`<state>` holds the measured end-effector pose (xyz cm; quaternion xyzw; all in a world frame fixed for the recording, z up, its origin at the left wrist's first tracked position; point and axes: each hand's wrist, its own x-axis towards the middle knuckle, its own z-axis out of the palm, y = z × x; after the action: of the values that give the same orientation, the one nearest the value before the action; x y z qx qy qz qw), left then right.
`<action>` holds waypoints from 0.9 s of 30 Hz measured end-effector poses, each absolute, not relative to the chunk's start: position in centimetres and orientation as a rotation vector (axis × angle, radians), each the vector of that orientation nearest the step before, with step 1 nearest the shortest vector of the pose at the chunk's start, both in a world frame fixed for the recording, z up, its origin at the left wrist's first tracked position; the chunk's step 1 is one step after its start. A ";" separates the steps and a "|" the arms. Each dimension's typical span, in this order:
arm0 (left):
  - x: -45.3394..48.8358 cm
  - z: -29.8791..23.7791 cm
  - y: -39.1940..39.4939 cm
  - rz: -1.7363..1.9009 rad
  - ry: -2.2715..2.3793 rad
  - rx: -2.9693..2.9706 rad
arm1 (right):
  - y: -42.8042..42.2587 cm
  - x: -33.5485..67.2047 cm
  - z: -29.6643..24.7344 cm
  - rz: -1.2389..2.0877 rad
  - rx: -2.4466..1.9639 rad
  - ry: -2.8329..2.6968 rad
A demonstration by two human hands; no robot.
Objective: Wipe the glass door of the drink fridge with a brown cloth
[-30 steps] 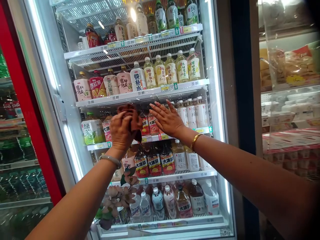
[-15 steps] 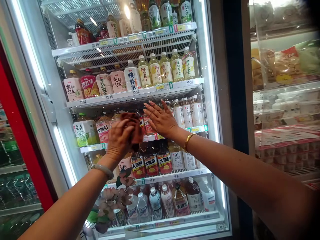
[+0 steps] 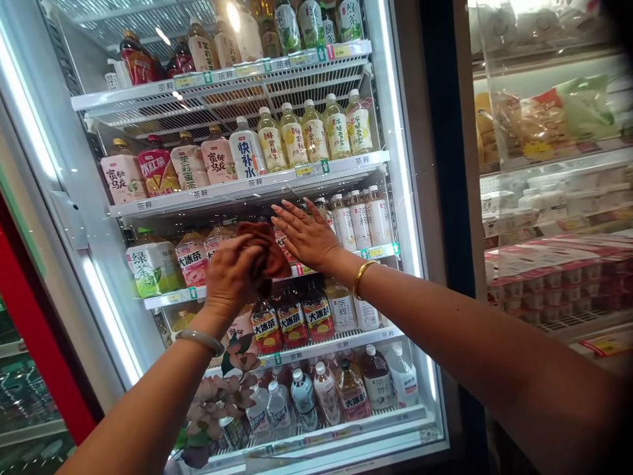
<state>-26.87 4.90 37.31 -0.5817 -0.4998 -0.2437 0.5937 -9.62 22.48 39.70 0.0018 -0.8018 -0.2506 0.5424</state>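
A crumpled reddish-brown cloth (image 3: pixel 270 254) is bunched in my left hand (image 3: pixel 235 270), held up at the glass door (image 3: pixel 326 181) of a lit drinks fridge. A pale bangle circles that wrist. Beside the cloth, my right hand (image 3: pixel 309 234) lies flat with its fingers spread, apparently against the same glass; a gold bracelet is on its wrist. Behind the glass, shelves carry rows of bottled drinks, among them dark iced-tea bottles (image 3: pixel 291 320) below my hands and pale yellow bottles (image 3: pixel 294 137) above.
Flower decorations (image 3: pixel 217 402) show at the lower left of the door. A door handle (image 3: pixel 69 218) is on the left frame. To the right, past a dark pillar (image 3: pixel 445 165), stands another chiller with packaged food (image 3: pixel 544 270). A red-edged fridge (image 3: pixel 44 323) is at far left.
The view has shifted slightly, so the fridge sits further left. The cloth in my left hand appears more spread out and closer to my right hand, which stays flat.
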 end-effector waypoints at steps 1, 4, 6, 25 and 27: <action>-27.1 37.5 4.8 -0.694 -1.217 -1.229 | 22.6 -9.5 39.7 -0.606 0.019 -1.912; -27.1 37.0 5.0 -0.908 -1.266 -0.977 | 22.8 -9.2 39.9 -0.623 0.044 -1.932; -26.5 35.8 5.4 -0.784 -1.227 -1.098 | 22.7 -9.1 39.9 -0.615 0.036 -1.930; -22.9 35.9 8.0 -0.679 -1.207 -1.230 | 25.7 -4.7 39.9 -0.771 0.083 -1.996; -23.0 36.6 7.9 -0.870 -1.273 -1.018 | 25.9 -3.8 40.0 -0.798 0.080 -2.019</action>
<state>-22.98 7.94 36.57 -0.4395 -0.5499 -0.3756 0.6028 -3.80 25.95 40.03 0.0326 -0.8224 -0.3250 0.4657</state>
